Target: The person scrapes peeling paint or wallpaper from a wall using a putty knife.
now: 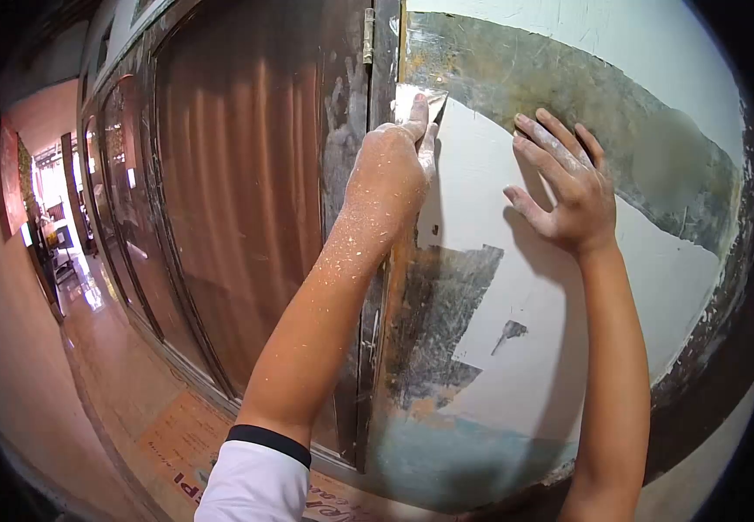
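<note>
My left hand (pixel 392 170), speckled with pale flakes, is closed on a scraper (pixel 438 103). Its thin metal blade lies against the wall beside the door frame, with a finger stretched along it; the hand hides the rest of the tool. Fingers spread, my right hand (pixel 568 183) rests on the wall to the right, holding nothing. White dust covers some of its fingers. Around both hands the wall has white coating (pixel 481 187) and a bare grey band (pixel 560 83) above it. A lower dark patch (pixel 451 300) has ragged edges.
A dark wooden door (pixel 238 200) with glass and a brown curtain behind it stands at left, its metal hinge (pixel 368 36) near the scraper. Printed cardboard (pixel 190 444) lies on the floor below. A corridor (pixel 90 291) runs off to the far left.
</note>
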A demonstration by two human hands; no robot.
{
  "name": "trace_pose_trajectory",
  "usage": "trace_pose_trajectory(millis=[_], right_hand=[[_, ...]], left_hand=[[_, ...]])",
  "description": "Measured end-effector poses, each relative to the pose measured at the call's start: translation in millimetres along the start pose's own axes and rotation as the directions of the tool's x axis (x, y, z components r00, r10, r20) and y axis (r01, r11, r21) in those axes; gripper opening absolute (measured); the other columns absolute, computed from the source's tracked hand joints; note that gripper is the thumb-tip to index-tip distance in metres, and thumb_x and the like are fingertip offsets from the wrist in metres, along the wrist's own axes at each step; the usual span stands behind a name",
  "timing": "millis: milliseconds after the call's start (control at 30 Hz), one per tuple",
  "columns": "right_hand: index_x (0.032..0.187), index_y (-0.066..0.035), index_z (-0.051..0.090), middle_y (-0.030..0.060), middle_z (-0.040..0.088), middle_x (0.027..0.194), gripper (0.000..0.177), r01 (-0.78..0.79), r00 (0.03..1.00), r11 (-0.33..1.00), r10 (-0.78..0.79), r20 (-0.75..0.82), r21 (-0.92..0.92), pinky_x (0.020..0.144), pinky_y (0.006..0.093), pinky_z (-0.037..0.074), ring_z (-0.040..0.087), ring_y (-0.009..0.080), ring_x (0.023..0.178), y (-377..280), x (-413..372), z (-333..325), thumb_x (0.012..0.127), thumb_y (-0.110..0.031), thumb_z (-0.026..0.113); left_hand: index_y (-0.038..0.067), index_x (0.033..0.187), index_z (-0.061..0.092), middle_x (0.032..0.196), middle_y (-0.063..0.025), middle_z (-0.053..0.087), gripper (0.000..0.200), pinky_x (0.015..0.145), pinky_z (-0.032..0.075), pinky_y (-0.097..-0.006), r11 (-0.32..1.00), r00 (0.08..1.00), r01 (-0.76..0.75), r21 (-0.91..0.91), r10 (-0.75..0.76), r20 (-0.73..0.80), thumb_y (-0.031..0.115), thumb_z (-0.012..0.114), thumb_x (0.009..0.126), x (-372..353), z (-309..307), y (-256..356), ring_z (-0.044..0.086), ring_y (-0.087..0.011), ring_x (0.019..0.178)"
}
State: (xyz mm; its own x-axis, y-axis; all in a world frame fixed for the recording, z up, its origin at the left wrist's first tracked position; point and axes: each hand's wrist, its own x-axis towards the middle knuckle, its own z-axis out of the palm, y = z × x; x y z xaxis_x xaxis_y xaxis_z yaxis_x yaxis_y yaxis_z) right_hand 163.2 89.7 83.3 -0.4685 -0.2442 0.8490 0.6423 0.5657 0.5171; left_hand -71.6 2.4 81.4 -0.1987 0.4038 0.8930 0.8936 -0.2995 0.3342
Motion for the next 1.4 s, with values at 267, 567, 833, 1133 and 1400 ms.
trace_pose_trajectory(millis=[267, 567, 833, 1133, 1400], right_hand=[[0.130, -0.015, 0.072, -0.0032, 0.059, 0.153, 0.041, -0.158, 0.981, 0.987, 0.152, 0.123, 0.042, 0.126, 0.0472, 0.026, 0.046, 0.0201, 0.148, -23.1, 1.2, -11.9, 0.095, -0.036, 0.068], [0.129, 0.003, 0.059, 0.0086, 0.066, 0.074, 0.053, -0.888, 0.430, 0.084, 0.500, 0.752, 0.452, 0.048, 0.0302, 0.050, 0.062, 0.0151, 0.054, -85.5, -1.4, -93.9, 0.107, -0.045, 0.057], [0.161, 0.001, 0.018, 0.0171, 0.073, 0.091, 0.083, -0.924, 0.374, 0.147, 0.535, 0.758, 0.352, 0.052, 0.0327, 0.052, 0.068, 0.0178, 0.066, -78.8, -12.5, -138.7, 0.096, -0.017, 0.068], [0.155, -0.013, 0.046, 0.0332, 0.069, 0.120, 0.058, -0.840, 0.471, 0.542, 0.757, 0.453, -0.034, 0.101, 0.0513, 0.049, 0.065, 0.0513, 0.112, 3.5, -49.7, -184.2, 0.098, -0.024, 0.053], [0.155, -0.021, 0.050, 0.0309, 0.069, 0.120, 0.053, -0.756, 0.529, 0.575, 0.818, 0.224, -0.314, 0.102, 0.0510, 0.050, 0.065, 0.0509, 0.113, 108.4, -87.3, -230.5, 0.103, -0.030, 0.049]], left_hand=[[-0.004, 0.121, 0.070, 0.078, -0.0195, 0.072, 0.040, 0.063, 0.053, -0.0450, 0.673, 0.924, 0.381, -0.633, -0.257, 0.283, 0.031, 0.057, 0.106, -27.3, -4.2, 49.5, 0.070, -0.0277, 0.065], [0.010, 0.110, 0.054, 0.088, -0.0077, 0.060, 0.055, 0.060, 0.053, -0.0320, -0.434, 0.881, 0.314, -0.844, -0.199, 0.430, 0.058, 0.027, 0.113, -59.5, 59.0, 78.5, 0.057, -0.0209, 0.068], [0.005, 0.135, 0.062, 0.098, -0.0080, 0.066, 0.065, 0.069, 0.056, -0.0366, -0.149, 0.824, 0.565, -0.811, 0.068, 0.562, 0.058, 0.033, 0.111, -87.9, 81.0, 91.8, 0.069, -0.0224, 0.086], [0.010, 0.127, 0.075, 0.145, -0.0186, 0.047, 0.041, 0.107, 0.047, -0.0481, 0.941, 0.981, -0.191, -0.279, 0.196, -0.007, 0.031, 0.075, 0.092, -73.5, 49.0, 93.3, 0.051, -0.0376, 0.132], [0.031, 0.170, 0.005, 0.173, -0.0248, -0.014, 0.126, 0.117, 0.011, -0.0787, 0.961, 0.944, -0.102, 0.256, 0.012, 0.331, 0.080, 0.073, 0.076, -39.4, 69.5, 131.0, -0.011, -0.0535, 0.157]])
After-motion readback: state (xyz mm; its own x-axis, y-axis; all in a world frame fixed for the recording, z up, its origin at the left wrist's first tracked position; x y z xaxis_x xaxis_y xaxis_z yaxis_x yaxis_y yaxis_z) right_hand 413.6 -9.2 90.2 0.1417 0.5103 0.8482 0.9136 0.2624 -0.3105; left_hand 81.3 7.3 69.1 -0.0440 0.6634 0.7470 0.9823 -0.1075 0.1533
